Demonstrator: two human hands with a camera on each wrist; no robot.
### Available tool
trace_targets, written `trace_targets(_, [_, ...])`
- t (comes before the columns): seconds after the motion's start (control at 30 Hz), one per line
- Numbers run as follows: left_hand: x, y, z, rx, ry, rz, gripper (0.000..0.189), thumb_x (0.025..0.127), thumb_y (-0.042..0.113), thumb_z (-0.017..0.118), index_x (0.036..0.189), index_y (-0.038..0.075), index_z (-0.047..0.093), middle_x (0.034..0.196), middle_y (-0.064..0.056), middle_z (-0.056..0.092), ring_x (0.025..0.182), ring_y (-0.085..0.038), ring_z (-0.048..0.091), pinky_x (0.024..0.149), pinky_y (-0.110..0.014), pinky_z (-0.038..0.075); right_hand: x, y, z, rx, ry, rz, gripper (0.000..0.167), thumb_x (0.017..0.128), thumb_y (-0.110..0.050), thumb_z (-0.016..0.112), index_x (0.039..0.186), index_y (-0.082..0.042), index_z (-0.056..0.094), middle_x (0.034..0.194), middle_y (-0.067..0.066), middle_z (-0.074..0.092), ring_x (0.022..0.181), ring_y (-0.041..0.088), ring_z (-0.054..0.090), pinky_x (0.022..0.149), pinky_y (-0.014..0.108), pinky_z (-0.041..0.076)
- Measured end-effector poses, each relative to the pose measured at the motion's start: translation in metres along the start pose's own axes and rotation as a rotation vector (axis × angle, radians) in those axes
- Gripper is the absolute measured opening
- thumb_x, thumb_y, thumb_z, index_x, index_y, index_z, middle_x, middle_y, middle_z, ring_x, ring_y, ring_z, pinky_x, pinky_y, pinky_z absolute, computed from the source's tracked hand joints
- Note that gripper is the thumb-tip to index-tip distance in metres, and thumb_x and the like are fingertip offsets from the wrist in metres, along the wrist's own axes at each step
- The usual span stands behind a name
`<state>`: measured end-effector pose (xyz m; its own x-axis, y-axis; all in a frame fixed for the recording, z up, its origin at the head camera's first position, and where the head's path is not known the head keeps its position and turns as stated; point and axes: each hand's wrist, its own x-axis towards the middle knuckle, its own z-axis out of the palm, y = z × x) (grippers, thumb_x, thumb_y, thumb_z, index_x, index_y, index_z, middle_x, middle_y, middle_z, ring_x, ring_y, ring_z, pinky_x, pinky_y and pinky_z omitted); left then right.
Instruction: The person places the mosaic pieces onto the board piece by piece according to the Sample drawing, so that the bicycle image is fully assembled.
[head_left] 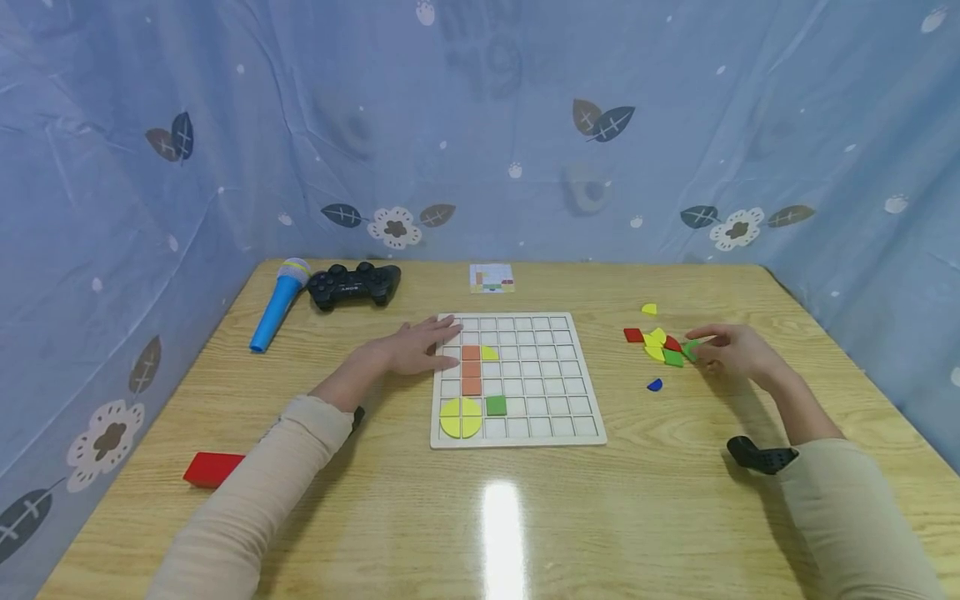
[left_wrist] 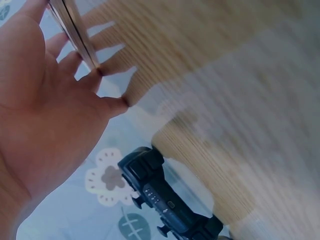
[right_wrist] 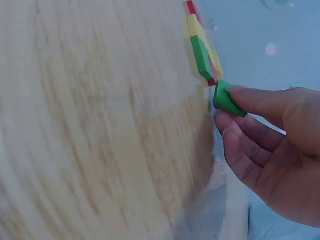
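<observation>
A white grid board [head_left: 551, 442] lies on the table, with orange squares [head_left: 471, 368], a green square [head_left: 496, 406] and yellow quarter-circles [head_left: 461, 418] in some of its cells. My left hand [head_left: 420, 346] rests at the board's left edge, fingers stretched out over the upper left corner. To the right of the board, my right hand [head_left: 733, 350] pinches a small green piece [right_wrist: 229, 100] between thumb and fingertips. Just left of that hand lies a loose group of flat pieces: a red square [head_left: 633, 335], yellow pieces [head_left: 654, 353] and a green piece [head_left: 672, 358].
A blue half-round piece [head_left: 655, 385] and a yellow piece [head_left: 649, 309] lie apart from the group. Behind the board is a small pattern card [head_left: 492, 278]. At the back left are a black game controller [head_left: 354, 285] and a blue microphone [head_left: 277, 308]. A red block [head_left: 212, 470] sits near my left forearm.
</observation>
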<state>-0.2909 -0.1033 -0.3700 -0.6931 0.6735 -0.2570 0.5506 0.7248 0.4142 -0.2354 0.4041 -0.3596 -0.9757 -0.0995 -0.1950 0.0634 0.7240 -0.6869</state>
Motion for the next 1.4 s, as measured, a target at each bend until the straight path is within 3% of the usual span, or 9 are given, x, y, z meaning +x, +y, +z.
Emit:
trace_targets(0.13, [-0.001,0.001,-0.002,-0.004,-0.003,-0.006,0.069,0.1,0.043,0.045,0.154,0.013,0.015,0.159,-0.011,0.004,0.143,-0.032,-0.001,0.109,-0.06,-0.002,-0.002,-0.006,0.0,0.066,0.009,0.004,0.048,0.098,-0.02,0.056,0.133,0.012,0.045,0.095,0.012,0.066,0.075,0.017,0.061,0.066,0.031,0.052])
trace_targets(0.23, [-0.001,0.001,-0.002,-0.004,-0.002,-0.004,0.07,0.1,0.044,0.046,0.154,0.013,0.015,0.159,-0.011,0.004,0.143,-0.033,-0.001,0.109,-0.061,-0.002,-0.004,-0.013,0.003,0.12,0.014,-0.007,0.05,0.097,-0.023,0.058,0.132,0.011,0.046,0.102,0.013,0.066,0.08,0.014,0.065,0.072,0.032,0.054])
trace_targets(0.37, [0.0,0.0,0.0,0.001,0.0,0.003,0.07,0.1,0.044,0.046,0.154,0.012,0.015,0.159,-0.012,0.004,0.143,-0.034,-0.001,0.108,-0.062,-0.002,-0.005,-0.023,0.011,0.251,-0.033,-0.038,0.051,0.097,-0.018,0.058,0.133,0.015,0.042,0.108,0.013,0.063,0.087,0.011,0.066,0.08,0.033,0.054])
trace_targets(0.57, [0.002,-0.001,0.002,0.017,0.014,0.001,0.07,0.099,0.044,0.046,0.154,0.012,0.017,0.158,-0.012,0.006,0.143,-0.035,0.001,0.107,-0.064,-0.001,-0.003,-0.042,0.028,0.411,-0.13,-0.047,0.052,0.097,-0.011,0.058,0.134,0.017,0.038,0.102,0.004,0.065,0.092,0.014,0.066,0.083,0.034,0.053])
trace_targets(0.83, [0.003,0.001,0.002,0.021,0.01,-0.02,0.07,0.099,0.046,0.046,0.154,0.015,0.017,0.159,-0.009,0.006,0.143,-0.033,0.002,0.108,-0.062,0.0,-0.003,-0.07,0.057,0.389,-0.214,-0.04,0.049,0.093,-0.014,0.064,0.13,0.014,0.048,0.101,0.006,0.066,0.089,0.019,0.065,0.08,0.034,0.054])
trace_targets(1.07, [0.002,0.002,0.001,0.014,0.007,-0.02,0.07,0.099,0.046,0.046,0.154,0.015,0.017,0.159,-0.008,0.005,0.143,-0.033,0.001,0.109,-0.061,0.0,-0.005,-0.093,0.084,0.418,-0.291,-0.053,0.042,0.09,-0.007,0.066,0.125,0.014,0.053,0.097,0.01,0.064,0.089,0.02,0.067,0.081,0.036,0.054])
trace_targets(1.4, [0.001,0.002,0.0,0.012,0.007,-0.014,0.07,0.099,0.045,0.046,0.154,0.014,0.016,0.159,-0.01,0.005,0.143,-0.033,0.001,0.108,-0.062,0.0,-0.006,-0.123,0.123,0.425,-0.37,-0.042,0.032,0.089,-0.006,0.068,0.116,0.009,0.061,0.092,0.011,0.067,0.079,0.021,0.068,0.073,0.033,0.056])
